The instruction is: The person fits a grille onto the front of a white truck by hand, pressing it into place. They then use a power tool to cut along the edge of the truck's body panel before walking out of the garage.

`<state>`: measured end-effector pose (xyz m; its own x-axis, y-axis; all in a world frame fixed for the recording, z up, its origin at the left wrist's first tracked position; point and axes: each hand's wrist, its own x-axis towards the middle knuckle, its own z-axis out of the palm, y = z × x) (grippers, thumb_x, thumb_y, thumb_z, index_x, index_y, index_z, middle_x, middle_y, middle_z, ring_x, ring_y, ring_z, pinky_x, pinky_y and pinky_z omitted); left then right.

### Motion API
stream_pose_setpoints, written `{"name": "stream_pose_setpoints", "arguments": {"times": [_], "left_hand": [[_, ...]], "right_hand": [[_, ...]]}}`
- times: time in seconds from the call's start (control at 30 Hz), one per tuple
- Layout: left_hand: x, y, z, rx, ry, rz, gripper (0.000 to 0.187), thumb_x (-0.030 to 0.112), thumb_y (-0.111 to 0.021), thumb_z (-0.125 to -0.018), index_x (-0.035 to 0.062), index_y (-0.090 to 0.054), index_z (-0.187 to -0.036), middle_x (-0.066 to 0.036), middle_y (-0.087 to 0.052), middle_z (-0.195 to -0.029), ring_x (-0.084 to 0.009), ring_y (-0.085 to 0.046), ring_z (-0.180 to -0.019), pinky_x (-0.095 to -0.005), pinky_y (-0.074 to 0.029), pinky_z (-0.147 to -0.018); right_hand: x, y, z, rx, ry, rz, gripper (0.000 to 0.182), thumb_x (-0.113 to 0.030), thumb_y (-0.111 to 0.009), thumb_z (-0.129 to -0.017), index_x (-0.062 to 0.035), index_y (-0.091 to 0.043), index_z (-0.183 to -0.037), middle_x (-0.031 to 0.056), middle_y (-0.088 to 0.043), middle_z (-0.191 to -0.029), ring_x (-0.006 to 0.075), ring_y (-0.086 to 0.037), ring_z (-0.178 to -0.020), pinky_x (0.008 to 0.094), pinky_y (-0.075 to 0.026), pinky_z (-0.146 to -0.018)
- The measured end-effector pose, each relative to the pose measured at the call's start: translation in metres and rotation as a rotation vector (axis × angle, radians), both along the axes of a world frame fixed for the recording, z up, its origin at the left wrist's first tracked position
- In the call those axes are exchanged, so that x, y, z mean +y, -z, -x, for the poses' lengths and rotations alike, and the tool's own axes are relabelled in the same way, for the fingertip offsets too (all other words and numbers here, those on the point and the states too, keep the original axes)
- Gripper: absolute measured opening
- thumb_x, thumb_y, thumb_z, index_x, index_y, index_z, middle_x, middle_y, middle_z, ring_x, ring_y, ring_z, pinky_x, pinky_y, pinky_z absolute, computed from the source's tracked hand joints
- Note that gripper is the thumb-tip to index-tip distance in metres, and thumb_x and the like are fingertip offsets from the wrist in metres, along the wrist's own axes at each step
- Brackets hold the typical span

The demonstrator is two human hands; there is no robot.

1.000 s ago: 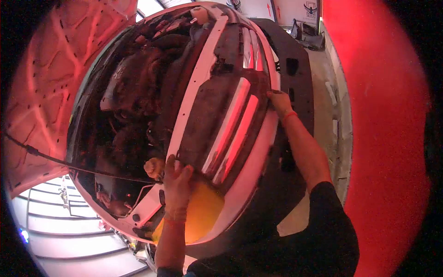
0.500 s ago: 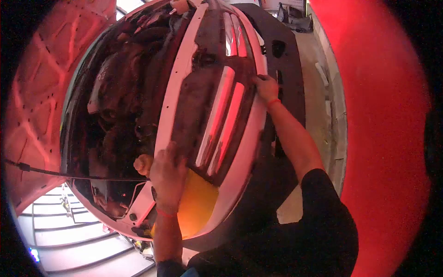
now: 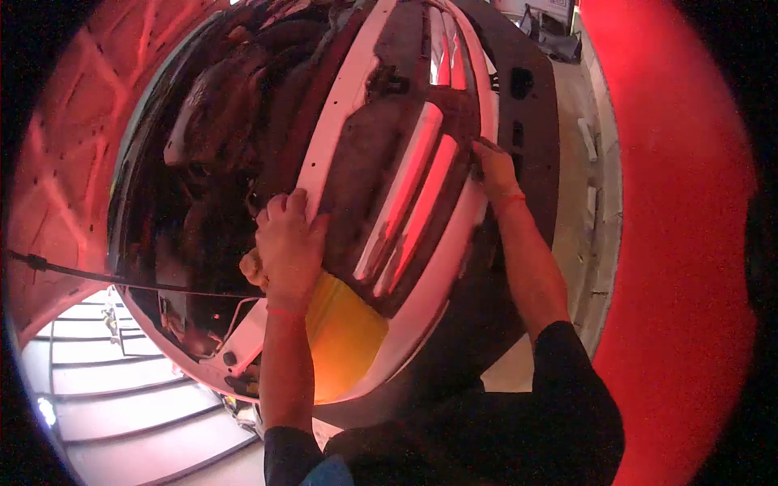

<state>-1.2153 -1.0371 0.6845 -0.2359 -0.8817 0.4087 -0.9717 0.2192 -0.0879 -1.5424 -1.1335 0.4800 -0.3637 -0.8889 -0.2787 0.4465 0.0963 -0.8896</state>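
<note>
A car front with its hood up fills the middle of the view. My left hand [image 3: 288,243] lies on the pale crossbar [image 3: 331,134], its fingers apart over the bar's edge. Beside it is a round, light-brown object [image 3: 253,267], partly behind the hand. Below the wrist shows a yellow-orange headlight [image 3: 348,332]. My right hand [image 3: 496,172] rests at the bumper's pale upper edge [image 3: 462,231], thumb and fingers bent against it; what lies under the fingertips is hidden. Between the hands is the dark grille with shiny bars [image 3: 409,194].
The dark engine bay [image 3: 211,162] is at the left, under the raised red hood [image 3: 69,178]. A thin rod [image 3: 170,288] crosses its lower part. On the right are a ledge [image 3: 604,162] and a red surface [image 3: 681,202]. A black bag [image 3: 555,40] lies at the top right.
The view has shifted, with the car front now further right. My left hand has moved up along the crossbar and its fingers have spread. My right hand remains at the bumper edge, slightly lower along it.
</note>
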Motion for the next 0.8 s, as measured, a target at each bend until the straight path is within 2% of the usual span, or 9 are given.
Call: {"name": "stream_pose_setpoints", "arguments": {"times": [0.03, 0.07, 0.17, 0.27, 0.33, 0.47, 0.67, 0.73, 0.8], "left_hand": [[-0.001, -0.003, 0.004, 0.0, -0.024, -0.039, 0.038, 0.026, -0.077, -0.086, 0.0047, -0.069, -0.116, -0.018, -0.061, -0.125, -0.0402, -0.059, -0.115, -0.049, -0.051, -0.097], [-0.003, -0.004, 0.007, -0.002, -0.044, -0.082, 0.042, 0.027, -0.077, -0.085, 0.0031, -0.068, -0.118, -0.02, -0.059, -0.13, -0.0413, -0.058, -0.118, -0.0491, -0.05, -0.099], [-0.013, 0.004, -0.001, 0.024, -0.001, -0.082, 0.047, 0.029, -0.078, -0.085, 0.0034, -0.067, -0.123, -0.022, -0.055, -0.14, -0.0438, -0.054, -0.125, -0.0488, -0.047, -0.105], [-0.011, -0.008, 0.011, 0.028, -0.063, -0.192, 0.051, 0.033, -0.077, -0.086, 0.0033, -0.067, -0.126, -0.024, -0.051, -0.144, -0.0464, -0.049, -0.13, -0.0522, -0.042, -0.111], [-0.006, 0.001, 0.013, -0.033, -0.029, -0.118, 0.05, 0.035, -0.076, -0.087, 0.0038, -0.068, -0.125, -0.024, -0.051, -0.144, -0.0462, -0.048, -0.132, -0.0542, -0.04, -0.111], [0.003, -0.001, 0.04, -0.227, 0.063, 0.016, 0.052, 0.038, -0.076, -0.087, 0.0057, -0.067, -0.127, -0.023, -0.051, -0.145, -0.0447, -0.047, -0.134, -0.059, -0.038, -0.111], [-0.044, 0.014, 0.071, -0.165, 0.2, -0.125, 0.053, 0.023, -0.076, -0.082, 0.0028, -0.063, -0.129, -0.021, -0.055, -0.14, -0.0405, -0.053, -0.129, -0.0515, -0.046, -0.106], [-0.05, 0.014, 0.091, -0.193, 0.18, -0.163, 0.054, 0.025, -0.074, -0.083, 0.0024, -0.063, -0.13, -0.02, -0.056, -0.14, -0.0391, -0.054, -0.129, -0.0519, -0.047, -0.104], [-0.047, 0.014, 0.103, -0.218, 0.144, -0.199, 0.055, 0.027, -0.072, -0.083, 0.002, -0.062, -0.131, -0.019, -0.056, -0.14, -0.0376, -0.054, -0.129, -0.0523, -0.047, -0.102]], "right_hand": [[-0.011, 0.019, 0.005, -0.127, -0.024, 0.018, 0.036, -0.023, -0.068, -0.097, -0.0025, -0.068, -0.127, 0.0011, -0.07, -0.098, 0.0156, -0.062, -0.084, 0.0309, -0.051, -0.075], [-0.019, 0.04, 0.013, -0.128, -0.024, 0.015, 0.036, -0.023, -0.068, -0.097, -0.0025, -0.068, -0.127, 0.0011, -0.07, -0.098, 0.0156, -0.062, -0.084, 0.0309, -0.051, -0.075], [-0.022, 0.06, 0.025, -0.069, -0.217, 0.196, 0.042, -0.016, -0.068, -0.094, 0.0011, -0.064, -0.132, 0.0024, -0.071, -0.115, 0.0135, -0.066, -0.095, 0.0262, -0.051, -0.081], [-0.01, 0.034, 0.022, 0.28, -0.194, 0.093, 0.045, -0.016, -0.071, -0.092, 0.0024, -0.063, -0.133, 0.0035, -0.071, -0.113, 0.0128, -0.065, -0.091, 0.0265, -0.051, -0.08], [-0.02, 0.034, 0.025, 0.207, -0.116, -0.065, 0.044, -0.016, -0.072, -0.092, 0.0025, -0.065, -0.131, 0.0049, -0.071, -0.111, 0.0119, -0.064, -0.089, 0.0271, -0.052, -0.078], [-0.019, 0.043, 0.022, 0.154, -0.042, 0.051, 0.036, -0.019, -0.074, -0.091, 0.0024, -0.073, -0.12, 0.0049, -0.074, -0.101, 0.0145, -0.065, -0.089, 0.0314, -0.052, -0.085], [-0.004, 0.028, 0.025, 0.138, -0.041, 0.03, 0.034, -0.024, -0.073, -0.094, -0.0017, -0.074, -0.12, 0.0024, -0.072, -0.089, 0.0099, -0.063, -0.071, 0.0286, -0.052, -0.062], [-0.002, 0.028, 0.028, 0.119, -0.085, 0.054, 0.034, -0.026, -0.073, -0.094, -0.0024, -0.075, -0.117, 0.0016, -0.071, -0.082, 0.0088, -0.058, -0.06, 0.028, -0.048, -0.052], [0.003, 0.024, 0.026, 0.085, -0.043, 0.041, 0.033, -0.028, -0.071, -0.094, -0.0019, -0.075, -0.116, 0.0022, -0.069, -0.078, 0.0105, -0.058, -0.057, 0.0294, -0.049, -0.053]]}}
